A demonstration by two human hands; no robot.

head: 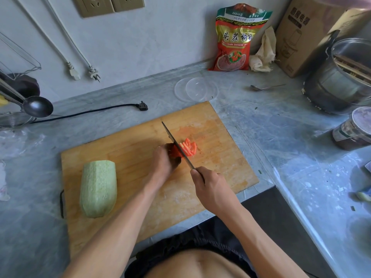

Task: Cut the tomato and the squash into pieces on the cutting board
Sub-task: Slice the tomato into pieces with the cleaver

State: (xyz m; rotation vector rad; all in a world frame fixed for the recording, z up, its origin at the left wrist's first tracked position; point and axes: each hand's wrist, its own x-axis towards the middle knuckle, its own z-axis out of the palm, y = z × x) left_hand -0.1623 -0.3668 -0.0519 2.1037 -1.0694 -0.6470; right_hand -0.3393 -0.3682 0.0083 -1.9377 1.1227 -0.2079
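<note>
A wooden cutting board (pixel 210 125) lies on the grey counter. On its left part lies a peeled pale green squash (pixel 98 188). Near the board's middle my left hand (pixel 165 160) curls over the uncut part of a red tomato (pixel 176 151) and holds it down. My right hand (pixel 207 185) grips the handle of a knife (pixel 174 141), whose blade stands in the tomato. Several red tomato slices (pixel 189 147) lie just right of the blade. Juice stains the board behind them.
Clear plastic lids (pixel 195 89) and a spoon (pixel 265 87) lie behind the board. A red food bag (pixel 235 39) and a cardboard box (pixel 307 35) stand at the wall. A metal pot (pixel 341 77) and a jar (pixel 355 128) are at right; a ladle (pixel 37 106) at left.
</note>
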